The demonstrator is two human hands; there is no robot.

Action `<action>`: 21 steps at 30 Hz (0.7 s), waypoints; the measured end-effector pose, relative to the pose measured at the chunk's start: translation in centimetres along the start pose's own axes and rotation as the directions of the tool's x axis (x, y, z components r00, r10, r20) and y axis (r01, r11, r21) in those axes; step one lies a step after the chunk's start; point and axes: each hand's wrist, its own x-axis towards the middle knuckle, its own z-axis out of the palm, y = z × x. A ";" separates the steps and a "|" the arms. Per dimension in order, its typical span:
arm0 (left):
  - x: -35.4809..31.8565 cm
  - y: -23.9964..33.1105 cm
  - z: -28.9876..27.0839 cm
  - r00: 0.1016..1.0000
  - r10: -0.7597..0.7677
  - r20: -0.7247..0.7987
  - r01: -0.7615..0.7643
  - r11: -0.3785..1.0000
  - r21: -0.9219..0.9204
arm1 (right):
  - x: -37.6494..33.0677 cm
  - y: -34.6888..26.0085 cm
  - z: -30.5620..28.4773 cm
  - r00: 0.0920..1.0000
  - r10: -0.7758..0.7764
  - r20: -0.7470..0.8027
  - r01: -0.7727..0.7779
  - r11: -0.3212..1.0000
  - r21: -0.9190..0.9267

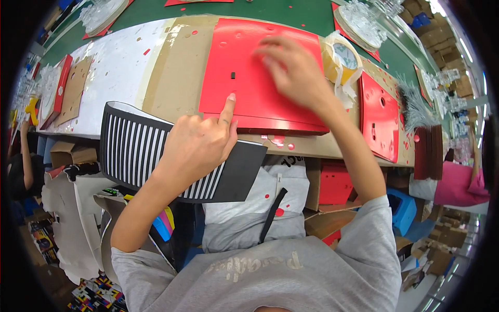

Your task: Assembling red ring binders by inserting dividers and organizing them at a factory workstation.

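Observation:
A stack of glossy red sheets (249, 52) lies on the worktable before me, with a small black rectangular piece (233, 75) on the top sheet. My left hand (195, 140) points its index finger onto the red surface just below that piece. Its other fingers are curled over a black sheet with white stripes (135, 151), which hangs at the table's front edge and is partly covered by my hand and forearm. Over the upper right of the stack is my right hand (293, 70), its fingertips smeared by motion; whether they hold anything small does not show.
Rolls of tape (343, 57) stand right of the stack. Beyond them lie another red sheet with holes (378, 117) and a silvery tinsel bundle (416, 99). Clear plastic parts (358, 23) sit on the green surface behind. A blue bin (401, 210) is below right. Other people work at both sides.

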 end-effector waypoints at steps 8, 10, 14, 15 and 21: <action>1.0 -0.3 -0.1 0.999 0.044 -0.012 -0.044 0.999 0.016 | 0.0 5.4 0.7 0.999 -0.030 -0.032 0.020 0.961 -0.275; 1.2 -0.5 -0.2 0.998 0.040 -0.040 -0.040 0.999 -0.009 | 0.9 5.4 0.2 1.000 0.003 0.014 0.000 0.970 -0.243; 1.4 -0.5 0.0 0.998 0.036 -0.052 -0.037 0.999 -0.029 | 1.9 6.7 0.1 0.989 0.142 0.041 -0.141 0.989 -0.033; 1.5 -0.6 0.4 0.994 0.054 -0.099 -0.060 0.997 -0.054 | 1.7 7.0 0.4 0.989 0.144 0.028 -0.143 0.989 -0.038; 1.5 0.1 0.1 0.997 -0.010 -0.074 -0.002 0.987 -0.160 | 1.1 6.7 2.4 0.981 0.115 -0.155 -0.151 0.958 -0.243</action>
